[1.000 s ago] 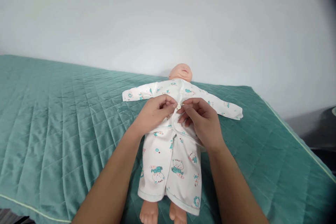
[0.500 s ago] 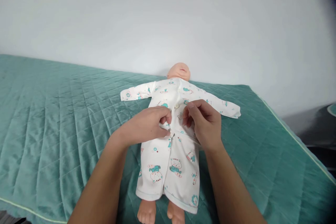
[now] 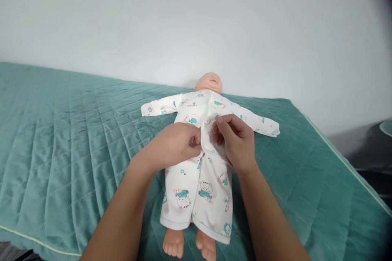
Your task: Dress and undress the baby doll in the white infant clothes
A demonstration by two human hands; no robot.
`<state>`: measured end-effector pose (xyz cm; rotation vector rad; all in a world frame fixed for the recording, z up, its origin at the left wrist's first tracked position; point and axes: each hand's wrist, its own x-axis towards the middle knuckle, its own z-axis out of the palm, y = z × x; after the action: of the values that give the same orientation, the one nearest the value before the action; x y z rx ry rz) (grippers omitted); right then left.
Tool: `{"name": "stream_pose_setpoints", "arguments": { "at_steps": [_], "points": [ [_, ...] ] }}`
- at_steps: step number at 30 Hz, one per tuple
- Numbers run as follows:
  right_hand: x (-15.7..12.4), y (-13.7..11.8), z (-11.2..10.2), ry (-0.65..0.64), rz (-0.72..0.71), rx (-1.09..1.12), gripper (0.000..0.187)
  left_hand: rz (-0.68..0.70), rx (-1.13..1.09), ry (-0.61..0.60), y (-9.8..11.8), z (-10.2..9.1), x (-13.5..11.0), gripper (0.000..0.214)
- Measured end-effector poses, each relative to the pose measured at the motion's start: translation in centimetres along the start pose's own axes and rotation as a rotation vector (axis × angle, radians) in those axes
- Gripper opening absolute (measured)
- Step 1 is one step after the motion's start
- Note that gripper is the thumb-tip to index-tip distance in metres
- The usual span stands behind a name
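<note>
A baby doll (image 3: 208,81) lies on its back, feet toward me, dressed in a white printed baby shirt (image 3: 192,108) and matching pants (image 3: 211,208). My left hand (image 3: 180,142) is closed at the middle of the shirt, thumb and fingers pinching the front edge near its lower end. Over the other side of the front, my right hand (image 3: 235,136) has its fingers curled and thumb against them; whether cloth is between them is hidden. A small button (image 3: 207,121) shows on the shirt just above the hands.
A green quilted cover (image 3: 92,130) lies under the doll, with a light piped edge at right and front. A white wall (image 3: 196,20) rises behind the doll's head. Part of a dark object with a pale rim (image 3: 386,127) shows at the far right.
My left thumb and fingers have come together at the shirt's front edge, where a gap showed before. The right hand has shifted slightly left and up, still curled.
</note>
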<state>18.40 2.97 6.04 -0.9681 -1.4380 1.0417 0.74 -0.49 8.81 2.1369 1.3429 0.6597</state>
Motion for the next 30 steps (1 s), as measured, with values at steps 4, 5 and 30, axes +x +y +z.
{"name": "stream_pose_setpoints", "arguments": {
  "at_steps": [4,5,30],
  "points": [
    [0.0,0.1,-0.1,0.048,-0.015,0.06,0.028,0.01,-0.073,-0.125,0.3,-0.6,-0.6,0.013],
    [0.0,0.2,-0.2,0.06,-0.027,0.07,0.028,0.005,-0.085,-0.151,0.3,-0.7,-0.7,0.012],
    [0.2,3.9,-2.0,-0.168,-0.218,-0.608,0.078,-0.42,0.111,0.745,-10.0,3.5,2.6,0.022]
  ]
}}
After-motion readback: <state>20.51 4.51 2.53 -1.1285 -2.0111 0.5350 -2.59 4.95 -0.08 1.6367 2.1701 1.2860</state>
